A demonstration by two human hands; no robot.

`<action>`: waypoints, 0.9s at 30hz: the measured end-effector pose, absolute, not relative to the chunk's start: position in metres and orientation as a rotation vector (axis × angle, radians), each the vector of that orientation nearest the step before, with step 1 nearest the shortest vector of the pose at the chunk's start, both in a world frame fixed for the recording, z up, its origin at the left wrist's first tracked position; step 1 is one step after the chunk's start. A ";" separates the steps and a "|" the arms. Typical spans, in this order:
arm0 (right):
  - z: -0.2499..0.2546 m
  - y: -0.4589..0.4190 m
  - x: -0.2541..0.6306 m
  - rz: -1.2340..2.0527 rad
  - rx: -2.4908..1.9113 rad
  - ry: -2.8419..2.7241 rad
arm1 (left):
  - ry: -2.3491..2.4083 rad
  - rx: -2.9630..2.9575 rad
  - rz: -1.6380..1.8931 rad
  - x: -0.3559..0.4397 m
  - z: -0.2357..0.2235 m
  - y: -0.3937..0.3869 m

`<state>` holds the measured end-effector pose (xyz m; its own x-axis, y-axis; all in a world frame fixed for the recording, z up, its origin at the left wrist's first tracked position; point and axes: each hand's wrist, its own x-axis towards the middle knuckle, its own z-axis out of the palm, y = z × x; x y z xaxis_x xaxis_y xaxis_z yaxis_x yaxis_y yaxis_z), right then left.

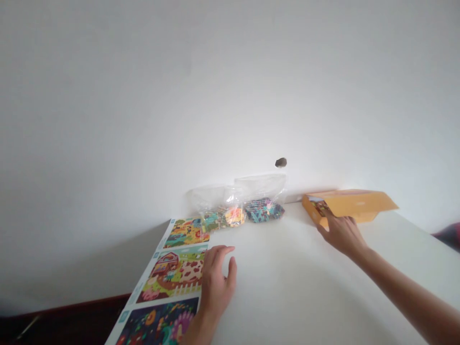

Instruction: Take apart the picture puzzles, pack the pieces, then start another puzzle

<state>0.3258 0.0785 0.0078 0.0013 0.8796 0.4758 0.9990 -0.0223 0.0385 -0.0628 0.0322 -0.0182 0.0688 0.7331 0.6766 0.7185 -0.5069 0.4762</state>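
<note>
Left of the left hand (218, 280), and partly under it, the picture sheet (176, 274) lies on the white counter (266, 278). The left hand is empty, fingers curled with a wide gap to the thumb. Beyond it, near the wall, two clear bags of small colorful pieces, the left bag (223, 215) and the right bag (264, 208), sit side by side. The right hand (341, 231) touches the open yellow box (354, 203); whether it grips cannot be told.
</note>
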 end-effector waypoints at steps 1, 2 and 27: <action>-0.001 0.069 0.321 -0.601 -1.945 -1.926 | 1.537 2.289 1.450 -0.062 -0.018 0.031; -0.009 0.061 0.316 -0.645 -1.906 -1.904 | 1.524 2.291 1.438 -0.061 -0.019 0.031; -0.037 0.073 0.271 -0.416 -1.758 -1.805 | 1.514 2.215 1.368 -0.060 -0.027 0.035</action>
<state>0.2707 0.0728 -0.0372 0.0360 0.8010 0.5975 0.9818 0.0832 -0.1707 -0.0600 0.0353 -0.0274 0.0862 0.7953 0.6001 0.6774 -0.4885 0.5501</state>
